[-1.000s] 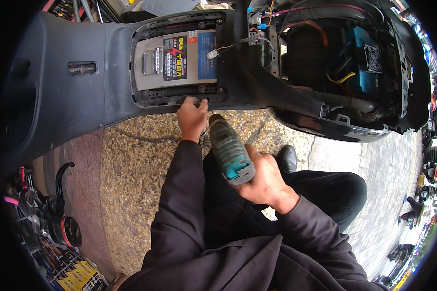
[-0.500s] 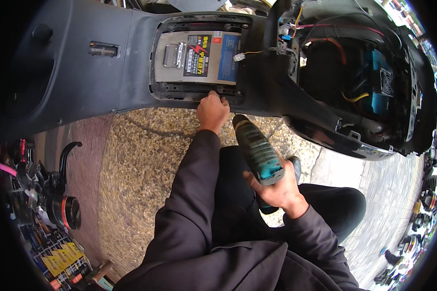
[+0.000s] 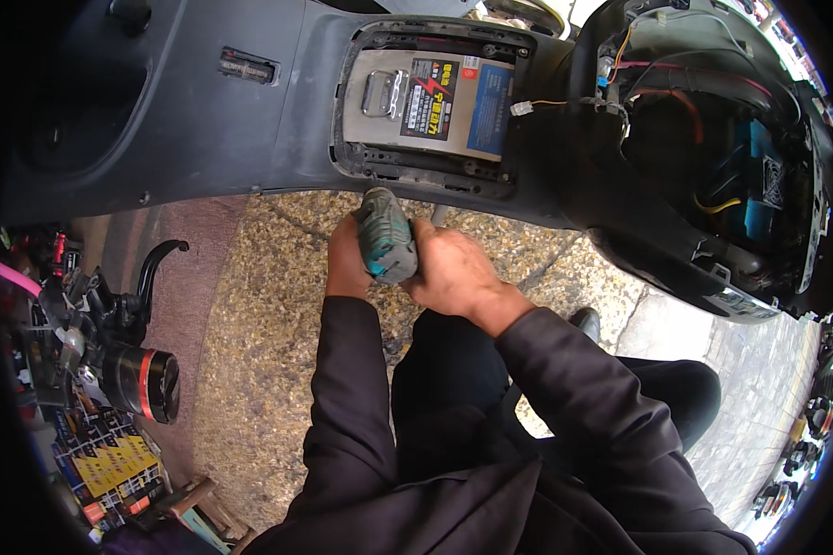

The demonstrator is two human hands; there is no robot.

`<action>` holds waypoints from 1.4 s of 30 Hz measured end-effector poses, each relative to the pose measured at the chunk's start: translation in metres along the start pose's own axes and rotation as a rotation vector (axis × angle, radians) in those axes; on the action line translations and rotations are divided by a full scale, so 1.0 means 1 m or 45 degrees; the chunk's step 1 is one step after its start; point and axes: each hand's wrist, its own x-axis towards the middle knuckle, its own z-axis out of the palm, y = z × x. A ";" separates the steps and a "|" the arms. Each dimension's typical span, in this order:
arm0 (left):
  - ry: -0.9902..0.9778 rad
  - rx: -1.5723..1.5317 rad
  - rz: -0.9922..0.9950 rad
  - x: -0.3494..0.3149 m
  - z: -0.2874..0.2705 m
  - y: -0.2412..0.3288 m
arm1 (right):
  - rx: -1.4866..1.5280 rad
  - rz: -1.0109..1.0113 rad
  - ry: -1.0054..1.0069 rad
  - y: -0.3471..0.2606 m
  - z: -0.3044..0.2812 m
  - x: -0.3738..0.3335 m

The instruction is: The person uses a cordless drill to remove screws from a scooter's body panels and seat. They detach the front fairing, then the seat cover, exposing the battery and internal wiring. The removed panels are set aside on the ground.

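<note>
In my right hand [image 3: 460,270] is a teal and black cordless drill [image 3: 387,239], its nose pointing at the near rim of a rectangular opening [image 3: 407,172] in a dark scooter body [image 3: 222,153]. My left hand [image 3: 344,259] lies along the drill's left side; its fingers are hidden behind the tool. The drill's tip meets the rim near its left corner, where contact is hard to make out. Inside the opening sits a silver battery [image 3: 366,132] with a folding handle and black and blue labels. A white plug on a yellow wire [image 3: 522,108] lies by its right end.
At right, the scooter's opened front [image 3: 685,129] shows loose wires and a blue boxed part [image 3: 757,176]. On the left stand a black cylinder with a red band [image 3: 148,384], a curved black lever [image 3: 153,268] and yellow boxes [image 3: 116,462]. Stony pavement [image 3: 268,342] lies below.
My right hand has brought the drill left and up to the rim. My left hand has moved left from the rim's middle to beside the drill. The view has shifted, too.
</note>
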 end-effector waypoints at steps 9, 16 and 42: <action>0.024 0.744 0.329 0.073 -0.053 -0.020 | -0.048 -0.045 0.012 -0.004 0.029 0.011; 0.018 0.209 -0.002 0.062 -0.031 -0.004 | -0.041 -0.080 -0.013 0.000 0.023 0.012; 0.223 -0.299 -0.171 0.082 -0.057 -0.047 | 0.113 0.179 -0.243 -0.051 -0.042 0.075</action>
